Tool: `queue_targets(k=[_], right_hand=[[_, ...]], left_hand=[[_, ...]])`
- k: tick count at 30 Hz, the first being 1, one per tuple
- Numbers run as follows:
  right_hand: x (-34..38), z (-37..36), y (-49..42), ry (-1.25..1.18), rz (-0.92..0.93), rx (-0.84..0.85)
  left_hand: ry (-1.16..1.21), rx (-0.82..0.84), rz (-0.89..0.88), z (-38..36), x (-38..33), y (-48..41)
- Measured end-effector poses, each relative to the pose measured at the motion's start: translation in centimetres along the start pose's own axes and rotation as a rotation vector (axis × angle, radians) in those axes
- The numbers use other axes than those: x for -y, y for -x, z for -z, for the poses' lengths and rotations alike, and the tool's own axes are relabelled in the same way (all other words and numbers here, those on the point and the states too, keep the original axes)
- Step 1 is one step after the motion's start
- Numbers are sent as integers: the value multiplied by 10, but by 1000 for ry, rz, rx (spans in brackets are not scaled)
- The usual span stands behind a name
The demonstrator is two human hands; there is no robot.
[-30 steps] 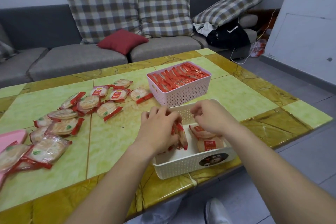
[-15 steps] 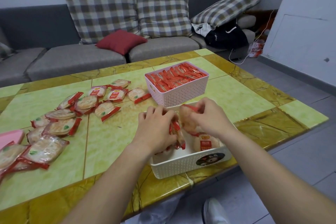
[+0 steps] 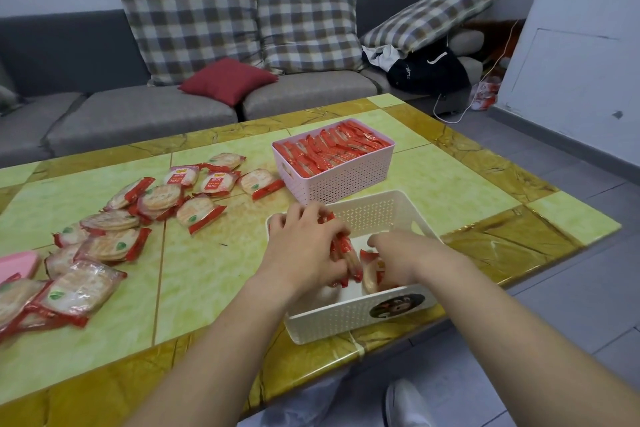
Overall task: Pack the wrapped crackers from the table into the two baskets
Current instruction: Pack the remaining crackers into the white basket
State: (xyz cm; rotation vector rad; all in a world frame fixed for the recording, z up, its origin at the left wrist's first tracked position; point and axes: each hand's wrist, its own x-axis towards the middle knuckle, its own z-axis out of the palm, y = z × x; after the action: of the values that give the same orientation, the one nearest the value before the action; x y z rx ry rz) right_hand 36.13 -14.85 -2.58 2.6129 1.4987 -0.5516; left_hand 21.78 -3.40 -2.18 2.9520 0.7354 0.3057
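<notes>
While loose packs (image 3: 104,246) lie left of the white basket (image 3: 360,317) and the pink basket (image 3: 341,180) behind it is full, the left hand (image 3: 304,250) clasps upright packs (image 3: 346,255) inside; the right hand (image 3: 398,258) grasps one (image 3: 370,277). Light, slippery, probably brittle: best held by the edges.

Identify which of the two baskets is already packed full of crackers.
The pink basket, farther from the person: red wrappers fill it edge to edge. The white basket nearer them is mostly empty.
</notes>
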Motion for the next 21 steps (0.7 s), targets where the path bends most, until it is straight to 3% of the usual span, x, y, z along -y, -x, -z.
queue_targets(k=[6,11,16,21], right_hand=[[-4,33,17,114,80,-255],[-1,34,9,38,184,-671],[9,14,-3,-299,194,-485],[16,26,4,-716,125,-463]], left_hand=[[-34,-52,12,-5,-2,-4],[-15,-60,27,-6,-2,-5],[-22,-69,56,-4,-2,-4],[-34,-76,86,-7,-3,-5]])
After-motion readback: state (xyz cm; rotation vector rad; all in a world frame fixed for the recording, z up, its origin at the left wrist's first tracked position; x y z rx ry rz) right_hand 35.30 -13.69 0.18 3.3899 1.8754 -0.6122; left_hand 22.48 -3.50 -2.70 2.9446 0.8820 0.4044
